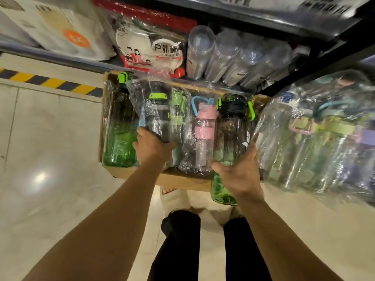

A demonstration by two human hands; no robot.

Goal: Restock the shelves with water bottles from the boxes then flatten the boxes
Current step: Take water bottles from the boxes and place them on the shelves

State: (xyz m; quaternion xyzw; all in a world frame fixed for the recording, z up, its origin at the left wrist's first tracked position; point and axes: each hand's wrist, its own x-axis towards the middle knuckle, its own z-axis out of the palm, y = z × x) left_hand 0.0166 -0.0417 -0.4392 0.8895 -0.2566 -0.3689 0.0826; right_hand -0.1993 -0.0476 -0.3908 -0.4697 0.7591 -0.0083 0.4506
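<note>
Down under everything is a shiny pale tile floor (50, 138) with a strip of yellow and black tape (50, 82) across it. At the top and right stands a dark metal shelf rack (320, 55). On its low shelf sit a white box (50, 27), a red and white pack in plastic (150, 47) and a row of clear cups (229, 55) side by side. On the right, a big clear bag of water bottles (316, 138) fills the edge of the view, blurry. Below the shelf, an open cardboard box (182, 180) sits on the floor, and wrapped water bottles lie packed in it. A green bottle (119, 138) lies at its left side and a pink bottle (204, 126) near the middle. The person's legs in black trousers (178, 250) show at the bottom. Two bottles are held up over the box. The left hand (151, 147) has its fingers curled round the bottom of a dark bottle with a green lid (160, 110), which is in crinkly plastic and leans to the left. The right hand (237, 173) grips the lower part of a dark green bottle with a black lid (231, 126), thumb on one side and fingers on the other; it has no wrap on it.
</note>
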